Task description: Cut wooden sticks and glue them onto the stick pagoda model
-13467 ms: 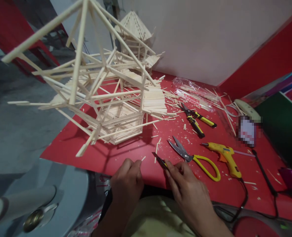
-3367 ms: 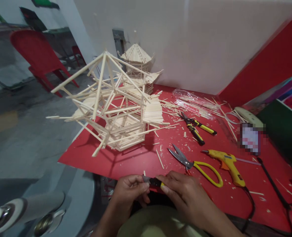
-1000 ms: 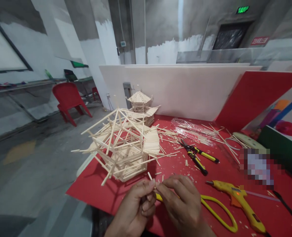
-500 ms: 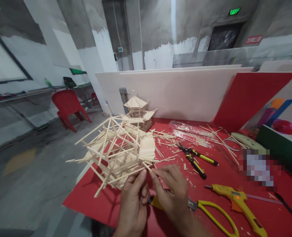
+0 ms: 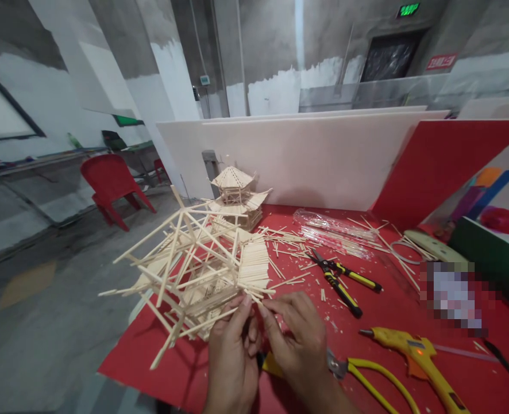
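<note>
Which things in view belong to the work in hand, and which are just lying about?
Seemingly part of it:
small stick, held in the right hand
stick frame, close to the left hand; contact unclear
glue gun, scissors, cutters, loose sticks: likely tools and stock

Apparently just about:
red chair
green panel
green bottle

Back wall (image 5: 272, 34) bare grey above, white paint with ragged edge below. Grey floor (image 5: 69, 305), tan patch (image 5: 26, 284) at left. Red plastic chair (image 5: 110, 179) near long table (image 5: 58, 156) along left wall. Dark door (image 5: 392, 56) at back, seemingly plastic-wrapped; green sign (image 5: 408, 10) glowing above it, red sign (image 5: 441, 61) to its right. White panels (image 5: 323, 161) standing upright behind red tabletop (image 5: 129, 362), red panel (image 5: 439, 164) at right.
</note>
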`<state>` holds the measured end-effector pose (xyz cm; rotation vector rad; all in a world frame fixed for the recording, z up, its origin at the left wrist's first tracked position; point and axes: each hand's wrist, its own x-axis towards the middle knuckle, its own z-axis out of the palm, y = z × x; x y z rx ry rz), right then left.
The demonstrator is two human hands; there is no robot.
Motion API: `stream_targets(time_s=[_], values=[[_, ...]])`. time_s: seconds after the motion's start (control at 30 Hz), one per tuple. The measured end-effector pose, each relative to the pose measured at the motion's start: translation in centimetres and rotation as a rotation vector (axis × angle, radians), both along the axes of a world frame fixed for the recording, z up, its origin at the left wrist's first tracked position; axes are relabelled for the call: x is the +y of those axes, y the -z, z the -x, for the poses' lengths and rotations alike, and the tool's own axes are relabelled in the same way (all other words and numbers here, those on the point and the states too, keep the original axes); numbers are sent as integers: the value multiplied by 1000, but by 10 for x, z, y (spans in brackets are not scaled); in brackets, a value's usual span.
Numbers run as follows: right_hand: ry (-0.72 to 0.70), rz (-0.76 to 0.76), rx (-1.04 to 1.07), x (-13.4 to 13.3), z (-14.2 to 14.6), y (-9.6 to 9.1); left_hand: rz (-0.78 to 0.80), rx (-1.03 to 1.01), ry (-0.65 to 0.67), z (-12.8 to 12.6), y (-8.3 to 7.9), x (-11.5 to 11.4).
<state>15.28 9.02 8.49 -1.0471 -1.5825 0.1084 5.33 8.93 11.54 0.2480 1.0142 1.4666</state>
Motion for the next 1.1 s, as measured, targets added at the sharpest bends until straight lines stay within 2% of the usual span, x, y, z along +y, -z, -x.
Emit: stream_targets(time_s=[0.53, 0.87, 1.1], values=[[-42, 27, -16, 3, -2, -4, -21, 67, 29, 3, 0, 1], [23, 31, -11, 2, -2, -7, 11, 106, 52, 5, -4, 5], [11, 13, -24, 2, -3, -9, 27, 155, 88, 10, -4, 7]])
